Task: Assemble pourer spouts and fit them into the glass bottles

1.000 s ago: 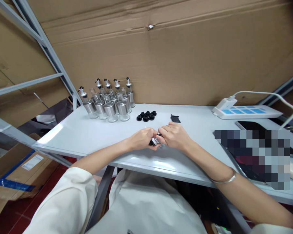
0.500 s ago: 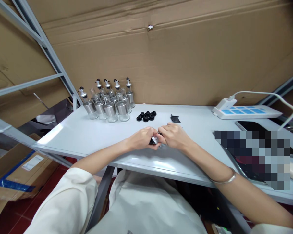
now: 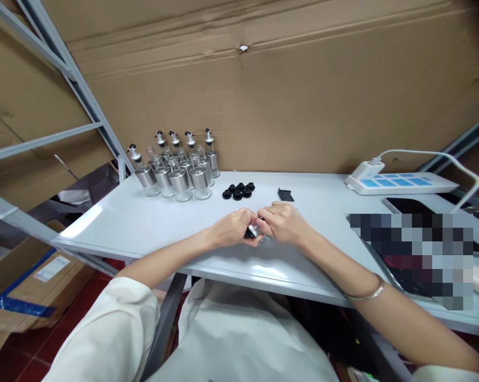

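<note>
Close together over the front part of the table (image 3: 151, 233), both my hands are closed on one small silver-and-black bottle pourer (image 3: 252, 232). My left hand (image 3: 233, 227) grips its dark end. Curled over its other end, my right hand (image 3: 284, 224) presses its fingers against it; most of that end is hidden by the fingers. Just beyond my hands lie several round black stoppers (image 3: 238, 191) in a cluster. To their right is a row of thin black tubes (image 3: 285, 195).
Several glass bottles (image 3: 180, 185) with steel sleeves stand at the back left, some topped with pourers. A white power strip (image 3: 406, 183) with a plugged-in charger and cable lies at the back right. Near it is a dark phone (image 3: 398, 206). Behind the table rises a cardboard wall (image 3: 287, 106).
My hands stay closed on the pourer in nearly the same place. The view has shifted slightly; the objects on the table have not moved.
</note>
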A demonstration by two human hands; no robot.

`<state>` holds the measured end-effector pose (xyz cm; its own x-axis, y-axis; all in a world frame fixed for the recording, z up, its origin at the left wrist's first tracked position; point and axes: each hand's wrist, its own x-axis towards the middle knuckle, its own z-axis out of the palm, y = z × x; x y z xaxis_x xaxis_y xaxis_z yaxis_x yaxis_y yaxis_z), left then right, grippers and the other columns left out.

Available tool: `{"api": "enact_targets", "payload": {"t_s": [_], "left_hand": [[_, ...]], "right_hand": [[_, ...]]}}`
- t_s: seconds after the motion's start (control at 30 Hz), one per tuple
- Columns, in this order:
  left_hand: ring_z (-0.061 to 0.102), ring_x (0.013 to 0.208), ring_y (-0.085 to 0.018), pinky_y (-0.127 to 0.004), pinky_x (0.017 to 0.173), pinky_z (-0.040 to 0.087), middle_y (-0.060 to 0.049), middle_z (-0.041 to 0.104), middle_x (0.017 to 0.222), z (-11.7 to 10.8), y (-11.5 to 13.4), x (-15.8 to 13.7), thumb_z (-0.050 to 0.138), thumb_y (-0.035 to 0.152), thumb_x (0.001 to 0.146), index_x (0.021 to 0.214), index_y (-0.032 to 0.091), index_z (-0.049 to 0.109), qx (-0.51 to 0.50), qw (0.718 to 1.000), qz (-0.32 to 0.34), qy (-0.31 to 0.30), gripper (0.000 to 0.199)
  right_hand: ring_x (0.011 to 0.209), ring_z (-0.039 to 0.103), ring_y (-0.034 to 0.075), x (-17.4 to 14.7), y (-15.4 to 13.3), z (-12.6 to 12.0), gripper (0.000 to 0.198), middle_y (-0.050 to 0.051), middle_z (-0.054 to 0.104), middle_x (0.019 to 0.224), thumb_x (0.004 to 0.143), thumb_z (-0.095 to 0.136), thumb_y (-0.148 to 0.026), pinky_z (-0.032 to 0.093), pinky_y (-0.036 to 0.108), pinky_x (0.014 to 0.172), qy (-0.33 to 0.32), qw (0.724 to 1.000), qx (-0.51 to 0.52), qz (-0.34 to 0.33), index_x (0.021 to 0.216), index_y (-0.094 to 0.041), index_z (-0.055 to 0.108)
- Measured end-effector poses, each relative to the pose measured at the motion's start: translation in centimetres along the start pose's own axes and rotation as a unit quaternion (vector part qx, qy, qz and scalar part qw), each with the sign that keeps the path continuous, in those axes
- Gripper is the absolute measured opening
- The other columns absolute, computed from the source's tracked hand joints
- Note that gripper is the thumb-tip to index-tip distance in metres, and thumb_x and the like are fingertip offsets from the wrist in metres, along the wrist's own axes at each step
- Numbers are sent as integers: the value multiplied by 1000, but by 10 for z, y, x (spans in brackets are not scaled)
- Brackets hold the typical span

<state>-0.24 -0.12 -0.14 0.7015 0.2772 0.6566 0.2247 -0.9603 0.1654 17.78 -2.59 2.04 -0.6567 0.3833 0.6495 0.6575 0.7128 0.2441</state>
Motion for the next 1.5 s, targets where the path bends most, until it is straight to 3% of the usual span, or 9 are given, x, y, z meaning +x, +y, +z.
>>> {"api": "enact_targets", "payload": {"t_s": [0.2,0.33,0.93,1.2,1.5], "left_hand": [[54,64,-12,-27,59,49,0,52,74,-1,3,0,52,38,75,80,22,28,-24,999,-40,-8,30],[53,64,-12,-26,59,49,0,51,74,-1,2,1,53,40,74,79,22,26,-37,997,-59,-19,32],[48,58,-9,-23,55,46,3,47,69,-2,0,2,53,37,75,81,21,30,-31,999,-25,25,29],[47,58,-8,-22,55,45,4,44,69,-2,0,2,55,38,73,78,22,29,-32,998,-46,18,32],[49,58,-9,-22,54,45,3,48,70,-4,0,2,53,37,76,83,21,31,-21,999,-15,41,28]], "right_hand": [[39,33,11,3,-2,-3,52,0,48,42,98,21,-30,28,25,51,35,999,-9,-10,56,-18,49],[39,32,11,3,-3,-3,54,0,49,42,98,19,-31,28,26,51,22,1000,-9,4,56,-18,49],[38,33,11,0,-6,4,58,1,50,43,98,14,-30,29,25,50,15,999,-6,38,59,-17,55],[40,36,11,1,-7,3,59,2,53,46,98,14,-31,29,25,51,-17,998,31,60,63,-16,59],[40,40,11,5,-11,3,65,2,52,45,98,7,-38,29,24,48,-21,992,86,93,59,-17,54]]}}
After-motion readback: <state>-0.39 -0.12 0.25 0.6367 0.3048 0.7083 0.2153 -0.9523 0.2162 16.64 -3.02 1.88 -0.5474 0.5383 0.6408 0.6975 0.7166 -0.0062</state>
